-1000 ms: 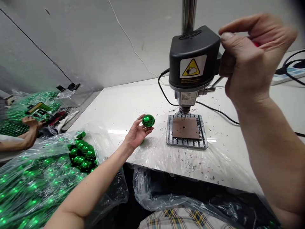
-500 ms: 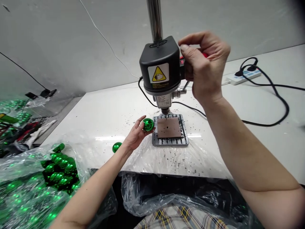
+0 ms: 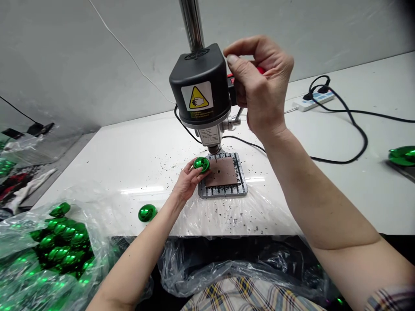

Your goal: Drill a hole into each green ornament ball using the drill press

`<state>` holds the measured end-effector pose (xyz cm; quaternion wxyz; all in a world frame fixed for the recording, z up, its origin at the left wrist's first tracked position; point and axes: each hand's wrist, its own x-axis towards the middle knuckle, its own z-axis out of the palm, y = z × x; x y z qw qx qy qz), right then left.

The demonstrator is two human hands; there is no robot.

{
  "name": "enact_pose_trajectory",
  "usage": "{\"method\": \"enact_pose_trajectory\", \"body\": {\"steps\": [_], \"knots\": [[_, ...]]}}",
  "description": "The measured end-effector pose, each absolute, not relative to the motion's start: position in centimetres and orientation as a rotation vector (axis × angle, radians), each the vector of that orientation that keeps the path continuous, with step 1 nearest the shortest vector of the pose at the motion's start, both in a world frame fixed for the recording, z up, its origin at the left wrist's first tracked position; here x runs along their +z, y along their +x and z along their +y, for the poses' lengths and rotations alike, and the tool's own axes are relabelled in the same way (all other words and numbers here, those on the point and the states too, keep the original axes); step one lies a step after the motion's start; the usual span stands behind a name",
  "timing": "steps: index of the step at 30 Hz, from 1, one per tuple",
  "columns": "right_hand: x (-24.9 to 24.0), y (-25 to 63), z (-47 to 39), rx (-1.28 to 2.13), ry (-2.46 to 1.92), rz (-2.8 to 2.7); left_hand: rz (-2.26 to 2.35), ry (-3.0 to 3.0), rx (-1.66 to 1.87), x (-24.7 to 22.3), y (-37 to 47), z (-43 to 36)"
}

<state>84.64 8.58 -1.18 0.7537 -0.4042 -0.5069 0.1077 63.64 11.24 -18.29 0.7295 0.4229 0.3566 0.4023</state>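
Green mirror-finish ball in the left hand, thumb and fingers closed round it, grip narrow. It sits over the left edge of the base plate of the drill press, beside the hole in the brown board; not centred under the bit. Right hand curled round a red handle, largely hidden.

Progress, my reading: bit raised, ball and bit apart, so no cut under way. Dark chips toward the tabletop's front edge suggest earlier cutting; finished count unknown. Loose ball near that edge, left of the plate; many more in a plastic bag at the front left corner, drilled or not I cannot tell.

Held ball: round, glossy, dark reflections; no hole visible from here.
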Motion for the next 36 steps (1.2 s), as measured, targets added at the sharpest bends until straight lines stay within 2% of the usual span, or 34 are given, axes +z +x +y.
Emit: {"method": "enact_pose_trajectory", "body": {"steps": [6, 22, 36], "knots": [[-1.2, 84.6, 8.5, 0.255, -0.938, -1.099, 0.965, 1.192, 0.886, -19.7, 64.3, 11.4], [-1.2, 84.7, 8.5, 0.235, -1.032, -1.108, 0.969, 1.773, 0.934, -19.9, 66.8, 10.1], [-2.7, 84.2, 8.0, 0.064, -0.614, -1.193, 0.857, 1.638, 0.961, -21.4, 67.7, 9.8]]}}
